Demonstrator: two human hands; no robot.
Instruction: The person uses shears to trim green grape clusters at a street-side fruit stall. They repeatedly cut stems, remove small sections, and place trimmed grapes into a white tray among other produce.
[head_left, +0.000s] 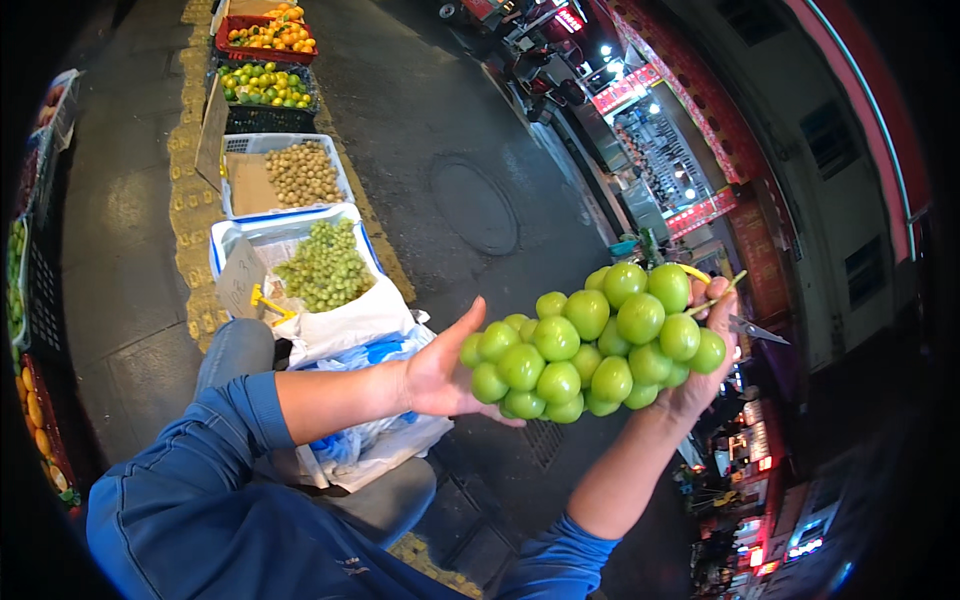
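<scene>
A large bunch of green grapes [590, 345] is held up sideways between my hands. My left hand [437, 370] cradles its tip from below, thumb raised clear and fingers partly hidden behind the fruit. At the stem end, my right hand [715, 335] is closed round the bunch's stalk. That same hand also has a pair of scissors or snips: a yellow handle [694, 272] shows above the fingers and a metal blade [760, 330] sticks out to the right. Its grip is partly covered by grapes.
Before my knees a white crate [222, 235] holds smaller green grapes [325, 268] beside a cardboard sign [240, 280]. Crumpled white and blue plastic bags [375, 365] lie nearer. Farther off stand crates of longans [303, 175], green citrus [262, 85] and oranges [272, 35]. Shops line the right.
</scene>
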